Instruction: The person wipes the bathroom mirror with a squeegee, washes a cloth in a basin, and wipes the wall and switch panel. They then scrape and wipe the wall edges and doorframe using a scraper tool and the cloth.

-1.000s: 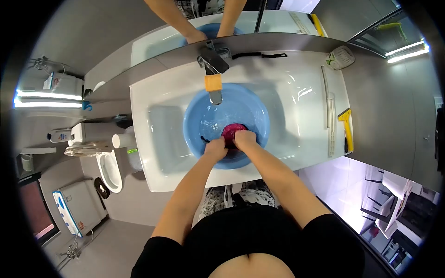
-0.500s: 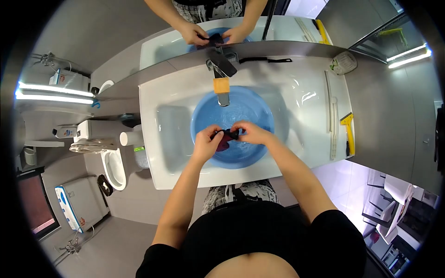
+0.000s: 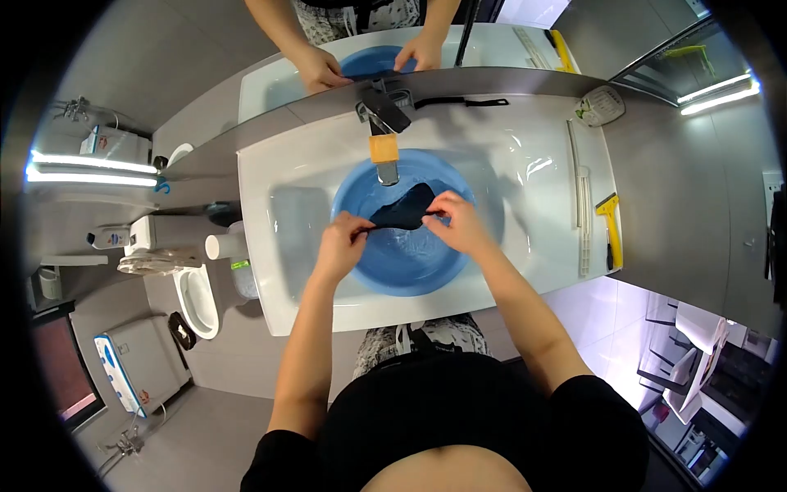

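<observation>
The left hand (image 3: 342, 235) pinches one end of a dark cloth (image 3: 407, 210); the right hand (image 3: 453, 221) grips its other end. This two-point hold apparently keeps the cloth spread above the blue basin (image 3: 389, 275). The faucet (image 3: 387, 174) overhangs the basin, presumably so that water falls inside.

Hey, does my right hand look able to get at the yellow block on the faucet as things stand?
Probably, yes: the yellow block sits uncovered on the faucet, with its right side apparently clear. Your right hand is pinching the dark cloth, though, so that grip would likely need releasing first.
</observation>
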Demonstrator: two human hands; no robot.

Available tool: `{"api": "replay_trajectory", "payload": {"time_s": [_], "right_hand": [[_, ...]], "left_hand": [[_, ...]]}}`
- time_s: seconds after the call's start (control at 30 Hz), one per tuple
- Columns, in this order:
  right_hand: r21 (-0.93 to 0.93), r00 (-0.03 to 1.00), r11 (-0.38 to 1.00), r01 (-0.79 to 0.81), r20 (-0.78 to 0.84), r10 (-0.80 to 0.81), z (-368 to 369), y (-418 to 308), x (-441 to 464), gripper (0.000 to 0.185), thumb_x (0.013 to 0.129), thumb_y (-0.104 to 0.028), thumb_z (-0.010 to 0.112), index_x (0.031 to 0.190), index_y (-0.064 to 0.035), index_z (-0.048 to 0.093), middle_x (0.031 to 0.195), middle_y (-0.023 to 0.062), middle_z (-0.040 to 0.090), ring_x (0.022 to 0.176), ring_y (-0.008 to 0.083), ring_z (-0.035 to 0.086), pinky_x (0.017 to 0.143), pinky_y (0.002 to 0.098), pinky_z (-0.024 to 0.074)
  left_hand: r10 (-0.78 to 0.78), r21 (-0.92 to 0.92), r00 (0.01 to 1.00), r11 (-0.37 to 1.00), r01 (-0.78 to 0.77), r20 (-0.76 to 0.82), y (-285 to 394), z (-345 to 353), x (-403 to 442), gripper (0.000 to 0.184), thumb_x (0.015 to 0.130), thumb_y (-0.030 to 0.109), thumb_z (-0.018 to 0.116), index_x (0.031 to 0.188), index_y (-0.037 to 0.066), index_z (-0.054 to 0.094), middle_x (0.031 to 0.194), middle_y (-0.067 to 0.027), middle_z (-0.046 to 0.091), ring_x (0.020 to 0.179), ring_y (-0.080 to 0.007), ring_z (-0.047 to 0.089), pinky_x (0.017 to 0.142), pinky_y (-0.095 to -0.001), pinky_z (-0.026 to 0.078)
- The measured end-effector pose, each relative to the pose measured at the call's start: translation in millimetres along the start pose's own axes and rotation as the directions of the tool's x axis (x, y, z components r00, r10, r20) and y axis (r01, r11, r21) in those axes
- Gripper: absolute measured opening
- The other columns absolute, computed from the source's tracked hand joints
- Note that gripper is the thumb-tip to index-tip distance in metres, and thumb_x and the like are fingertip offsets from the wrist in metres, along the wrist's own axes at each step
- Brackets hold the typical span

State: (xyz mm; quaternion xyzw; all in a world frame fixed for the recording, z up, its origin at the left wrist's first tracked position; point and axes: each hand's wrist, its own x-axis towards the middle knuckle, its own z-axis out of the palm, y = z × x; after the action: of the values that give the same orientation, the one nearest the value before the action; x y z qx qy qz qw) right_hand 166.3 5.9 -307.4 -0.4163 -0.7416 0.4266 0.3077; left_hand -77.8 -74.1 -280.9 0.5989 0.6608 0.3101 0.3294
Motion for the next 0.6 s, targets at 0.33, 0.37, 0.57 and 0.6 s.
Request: {"api": "replay_trajectory", "payload": {"time_s": [0.33,0.37,0.57,0.6], "right_hand": [[-0.720,0.929,0.688,0.090,0.309,0.202,61,62,-14,0.086,0.070,-0.035,0.078,0.144,-0.0212,0.036,0.151,0.0155,0.026,0.137,0.0384,0.025,0.110,0.0562,0.0223],[-0.761,0.899,0.640,0.107,0.349,0.265,68,68,-14,0.091,0.070,-0.038,0.078,0.146,-0.0226,0.031,0.153,0.0147,0.021,0.140,0.0376,0.019,0.110,0.0570,0.0206],[-0.781,0.674,0.520,0.347,0.593,0.440,65,53,-2,0.082,0.078,-0.042,0.071,0.147,-0.0256,0.030,0.156,0.0144,0.011,0.140,0.0413,0.016,0.108,0.0585,0.0250],[-0.779,0.676,0.519,0.351,0.595,0.435,72,67,-4,0.082,0.078,-0.042,0.071,0.147,-0.0256,0.030,0.156,0.0144,0.011,0.140,0.0413,0.016,0.108,0.0585,0.0250]], "left_hand": [[-0.175,-0.031,0.959,0.982,0.186,0.224,-46,69,-16,0.034,0.079,0.005,0.062,0.113,0.003,0.061,0.100,-0.0175,0.061,0.093,-0.0323,0.062,0.084,-0.0378,0.050],[-0.182,-0.035,0.953,0.980,0.196,0.240,-45,70,-16,0.035,0.080,0.007,0.063,0.114,0.003,0.060,0.101,-0.0178,0.061,0.093,-0.0329,0.062,0.085,-0.0381,0.050],[-0.248,0.015,0.924,0.967,0.254,0.292,-37,67,-17,0.038,0.082,0.009,0.064,0.119,0.005,0.059,0.105,-0.0160,0.059,0.096,-0.0271,0.060,0.087,-0.0351,0.049],[-0.248,0.016,0.926,0.967,0.254,0.286,-37,65,-17,0.038,0.082,0.009,0.064,0.119,0.005,0.059,0.105,-0.0160,0.059,0.096,-0.0271,0.060,0.087,-0.0351,0.049]]}}
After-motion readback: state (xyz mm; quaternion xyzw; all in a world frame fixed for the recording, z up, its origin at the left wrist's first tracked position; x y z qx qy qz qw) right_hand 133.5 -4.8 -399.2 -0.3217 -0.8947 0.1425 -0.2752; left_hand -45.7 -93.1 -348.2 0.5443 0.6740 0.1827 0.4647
